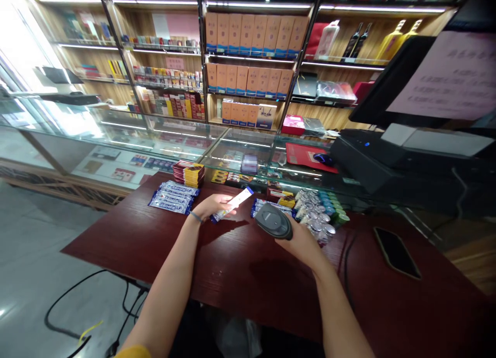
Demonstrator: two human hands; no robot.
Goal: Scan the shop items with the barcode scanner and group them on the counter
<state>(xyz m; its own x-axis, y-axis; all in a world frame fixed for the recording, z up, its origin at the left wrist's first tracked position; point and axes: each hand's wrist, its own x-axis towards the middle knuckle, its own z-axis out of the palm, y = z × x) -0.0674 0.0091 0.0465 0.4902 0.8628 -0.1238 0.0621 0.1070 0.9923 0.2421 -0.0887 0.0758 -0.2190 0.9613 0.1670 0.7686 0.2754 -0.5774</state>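
My left hand [213,207] is closed on a slim white packet with blue ends [239,199], held at a slant above the dark red table [225,265]. A dark grey barcode scanner [273,221] is gripped in my right hand [304,242], its head pointing left toward the packet. Left of my left hand lies a row of blue and white packets [174,198]. Behind them stands a stack of red and yellow boxes [188,174]. More blue and white packets [261,207] lie partly hidden behind the scanner. Silver-topped small containers [315,216] stand beside my right hand.
A glass display counter [228,141] runs along the table's far side. A phone [397,252] lies at the right, near a black cable [346,265]. A monitor [391,84] with a pink sheet stands at upper right. Cables [65,327] trail on the floor.
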